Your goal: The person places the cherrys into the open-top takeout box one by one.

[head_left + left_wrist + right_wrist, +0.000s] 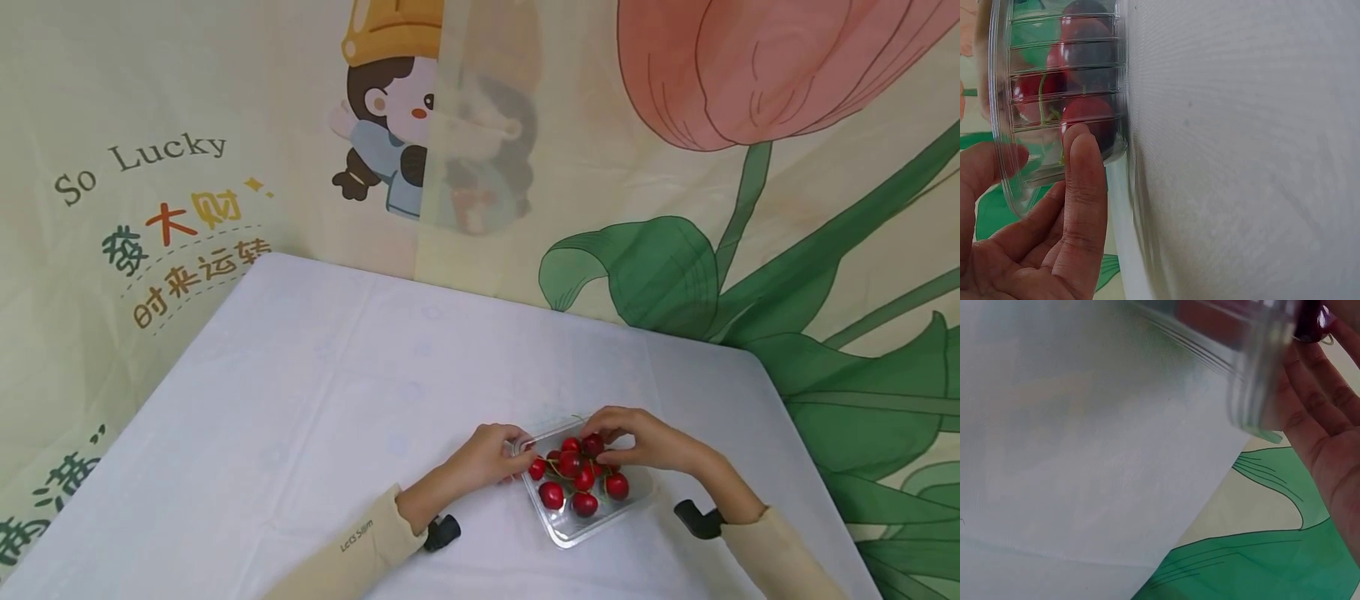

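A clear plastic tray (567, 542) on the white table holds several red cherries (551, 495), some with green stems. My left hand (489, 457) grips the tray's left wall; in the left wrist view its thumb (979, 172) is at the rim and a finger (1083, 200) presses the ribbed side from outside. My right hand (641, 439) reaches over the tray's far right corner. Between its thumb and fingers is a dark red cherry (592, 444), which also shows as a glossy cherry (1310, 324) at the fingers in the right wrist view.
A white cloth covers the table (360, 375). Behind it hangs a printed backdrop (480, 150) with a cartoon figure, lettering and a large tulip. A dark wrist mount (442, 533) is on the left wrist, another mount (697, 520) on the right.
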The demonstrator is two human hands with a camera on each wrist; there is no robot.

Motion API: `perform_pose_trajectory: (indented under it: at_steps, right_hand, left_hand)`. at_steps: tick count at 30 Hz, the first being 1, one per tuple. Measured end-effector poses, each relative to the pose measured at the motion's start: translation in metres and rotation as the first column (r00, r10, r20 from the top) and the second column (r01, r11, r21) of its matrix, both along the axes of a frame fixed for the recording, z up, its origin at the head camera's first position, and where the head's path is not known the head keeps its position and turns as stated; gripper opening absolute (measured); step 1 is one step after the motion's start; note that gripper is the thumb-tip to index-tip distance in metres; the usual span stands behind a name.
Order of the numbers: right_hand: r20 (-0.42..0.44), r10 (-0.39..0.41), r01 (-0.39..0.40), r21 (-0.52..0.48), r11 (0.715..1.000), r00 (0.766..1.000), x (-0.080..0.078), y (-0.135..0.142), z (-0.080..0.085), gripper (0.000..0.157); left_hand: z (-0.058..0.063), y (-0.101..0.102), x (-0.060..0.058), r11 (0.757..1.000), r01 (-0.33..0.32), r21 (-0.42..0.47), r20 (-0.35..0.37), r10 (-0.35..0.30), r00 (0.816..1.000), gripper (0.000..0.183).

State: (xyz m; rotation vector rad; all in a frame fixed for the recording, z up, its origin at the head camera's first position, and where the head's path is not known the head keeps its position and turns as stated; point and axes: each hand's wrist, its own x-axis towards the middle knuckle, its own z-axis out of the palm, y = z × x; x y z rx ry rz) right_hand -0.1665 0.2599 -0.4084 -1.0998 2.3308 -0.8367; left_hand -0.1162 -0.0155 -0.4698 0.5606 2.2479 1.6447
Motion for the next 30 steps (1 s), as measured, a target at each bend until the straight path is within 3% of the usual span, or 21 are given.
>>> perform_pose_trajectory:
  at_steps: [22,30]
  right_hand:
    - [-0.021,0.001,-0.001,0.005,1.0,1.0,-0.001,0.003,0.01,0.032]
    - [-0.007,-0.026,0.026,0.007,1.0,1.0,0.001,0.005,0.011,0.031]
  left_hand:
    - [0.001,0.002,0.001,1.0,-0.012,0.006,-0.002,0.012,1.0,0.021]
    - [0.003,0.004,0.001,1.0,-0.005,0.011,0.02,0.005,1.0,0.027]
